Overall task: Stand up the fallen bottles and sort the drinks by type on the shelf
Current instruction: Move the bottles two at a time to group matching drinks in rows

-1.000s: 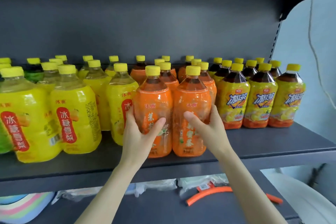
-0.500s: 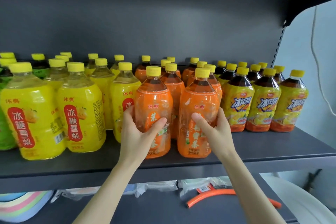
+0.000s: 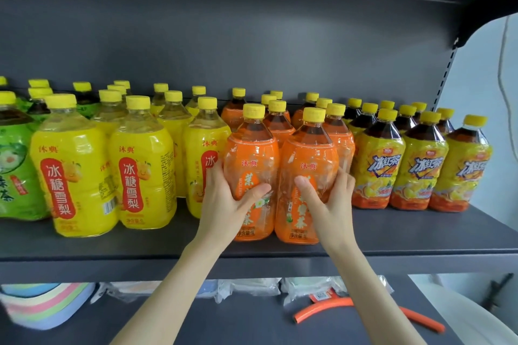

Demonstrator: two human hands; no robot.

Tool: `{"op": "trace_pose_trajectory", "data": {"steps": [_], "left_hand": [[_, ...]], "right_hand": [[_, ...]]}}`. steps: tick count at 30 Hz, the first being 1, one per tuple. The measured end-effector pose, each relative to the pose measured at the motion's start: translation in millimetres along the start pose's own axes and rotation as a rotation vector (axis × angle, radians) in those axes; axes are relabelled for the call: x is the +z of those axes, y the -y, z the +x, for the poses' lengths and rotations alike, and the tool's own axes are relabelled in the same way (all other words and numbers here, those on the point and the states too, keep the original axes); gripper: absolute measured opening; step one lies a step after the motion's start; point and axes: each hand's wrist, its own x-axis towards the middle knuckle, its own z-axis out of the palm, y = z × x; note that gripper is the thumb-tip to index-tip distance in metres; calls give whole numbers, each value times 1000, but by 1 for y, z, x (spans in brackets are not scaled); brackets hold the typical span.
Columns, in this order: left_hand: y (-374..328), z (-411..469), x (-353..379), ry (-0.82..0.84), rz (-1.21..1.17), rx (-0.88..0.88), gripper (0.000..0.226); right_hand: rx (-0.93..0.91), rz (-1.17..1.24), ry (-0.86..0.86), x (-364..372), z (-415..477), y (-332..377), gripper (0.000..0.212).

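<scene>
Left hand [image 3: 224, 206] is gripping the left orange bottle [image 3: 251, 148], thumb lying across the label, fingers wrapping round its left side. Right hand [image 3: 329, 204] is gripping the right orange bottle [image 3: 308, 151] likewise, from the right. Both bottles are standing upright, touching each other, at the front of the shelf [image 3: 406, 235], ahead of more orange ones. Yellow bottles [image 3: 73, 165] are standing just left, iced-tea bottles [image 3: 378, 165] just right, green bottles [image 3: 14, 165] sitting far left.
</scene>
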Motion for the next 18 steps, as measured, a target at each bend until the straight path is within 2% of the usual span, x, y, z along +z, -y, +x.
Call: {"op": "trace_pose_trajectory", "data": {"steps": [3,5,8,11,16,18], "left_hand": [[2,-1,-4,-100,128,62,107],[4,1,-9,-178,145,104,105],[1,6,-13,-194,149,119,104],[-3,18,-19,-284,178,116,98],[-6,46,-35,-114,243,35,114],[-8,47,-39,-68,263,18,113]], "right_hand": [[4,-68,-18,1,0,2,93],[0,-103,-29,1,-2,3,98],[-94,-143,-59,1,-7,8,102],[-95,-104,-23,-1,-8,9,107],[-101,-104,5,-2,-1,-1,118],[-105,-100,9,1,-1,-1,120]]}}
